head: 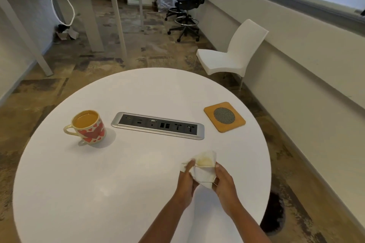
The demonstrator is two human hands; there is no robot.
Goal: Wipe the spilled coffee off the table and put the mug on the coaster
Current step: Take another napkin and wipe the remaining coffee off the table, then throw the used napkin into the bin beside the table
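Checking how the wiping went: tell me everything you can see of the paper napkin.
The paper napkin is white, thin and crumpled, with a yellow-brown stain on its upper fold. The left hand and right hand grip it from either side, over the near part of the white table; whether it touches the tabletop is unclear.

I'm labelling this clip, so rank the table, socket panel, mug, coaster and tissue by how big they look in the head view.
1. Table
2. Socket panel
3. Mug and coaster look alike; no ranking between them.
Tissue: crumpled, partly hidden, nearest the camera, so unsure.
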